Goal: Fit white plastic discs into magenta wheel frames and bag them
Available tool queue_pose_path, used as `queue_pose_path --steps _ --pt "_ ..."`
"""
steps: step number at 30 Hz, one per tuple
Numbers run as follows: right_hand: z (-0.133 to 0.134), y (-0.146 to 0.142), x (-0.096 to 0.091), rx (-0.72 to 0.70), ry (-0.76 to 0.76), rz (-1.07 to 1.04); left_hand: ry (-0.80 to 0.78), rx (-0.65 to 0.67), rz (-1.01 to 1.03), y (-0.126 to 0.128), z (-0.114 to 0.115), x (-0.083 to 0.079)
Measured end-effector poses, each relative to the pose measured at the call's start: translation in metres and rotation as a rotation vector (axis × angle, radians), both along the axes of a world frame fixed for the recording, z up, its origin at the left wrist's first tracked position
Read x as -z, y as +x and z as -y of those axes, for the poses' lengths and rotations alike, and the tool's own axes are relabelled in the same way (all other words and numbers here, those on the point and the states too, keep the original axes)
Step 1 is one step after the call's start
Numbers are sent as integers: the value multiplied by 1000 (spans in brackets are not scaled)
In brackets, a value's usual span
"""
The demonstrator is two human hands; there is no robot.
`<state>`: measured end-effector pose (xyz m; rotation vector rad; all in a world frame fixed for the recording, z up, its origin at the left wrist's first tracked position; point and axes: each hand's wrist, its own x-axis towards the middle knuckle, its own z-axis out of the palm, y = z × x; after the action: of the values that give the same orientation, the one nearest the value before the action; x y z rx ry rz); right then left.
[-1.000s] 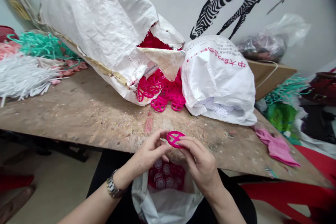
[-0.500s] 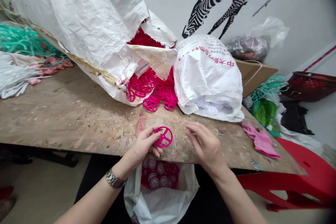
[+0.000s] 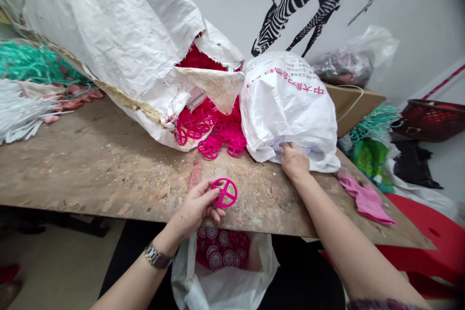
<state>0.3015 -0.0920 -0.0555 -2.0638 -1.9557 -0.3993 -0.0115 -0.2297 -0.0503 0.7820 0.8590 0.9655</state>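
My left hand (image 3: pixel 194 209) holds a magenta plastic ring with crossed spokes (image 3: pixel 224 193) by its rim, above the table's front edge. My right hand (image 3: pixel 294 161) is at the mouth of a white plastic bag (image 3: pixel 286 101), its fingers at the pale perforated discs (image 3: pixel 286 144) inside; whether it grips one is hidden. A torn woven sack (image 3: pixel 109 34) spills a heap of similar magenta rings (image 3: pixel 210 131) onto the worn wooden table (image 3: pixel 109 164). Below my hands, an open white bag (image 3: pixel 192 276) in my lap holds magenta rings with white discs (image 3: pixel 221 247).
Green and white plastic strands (image 3: pixel 29 68) lie at the table's far left. A pink cloth (image 3: pixel 366 201) lies on the right corner. A red stool (image 3: pixel 428 242) stands to the right, with a cardboard box (image 3: pixel 352 106) and a dark red basket (image 3: pixel 430 120) beyond.
My right hand has moved forward from the table's middle to the white bag's mouth. My left hand and its magenta ring have barely moved.
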Motion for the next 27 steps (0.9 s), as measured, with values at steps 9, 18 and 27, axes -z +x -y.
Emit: queue_pose_path --steps 9,18,27 --pt "-18 -1 6 -9 9 45 -4 -10 23 0 -2 3" --pt "3 11 -6 -57 162 -108 22 -10 32 0 -2 9" --pt "72 -21 -25 -194 177 -988 66 -48 -19 4 1 8"
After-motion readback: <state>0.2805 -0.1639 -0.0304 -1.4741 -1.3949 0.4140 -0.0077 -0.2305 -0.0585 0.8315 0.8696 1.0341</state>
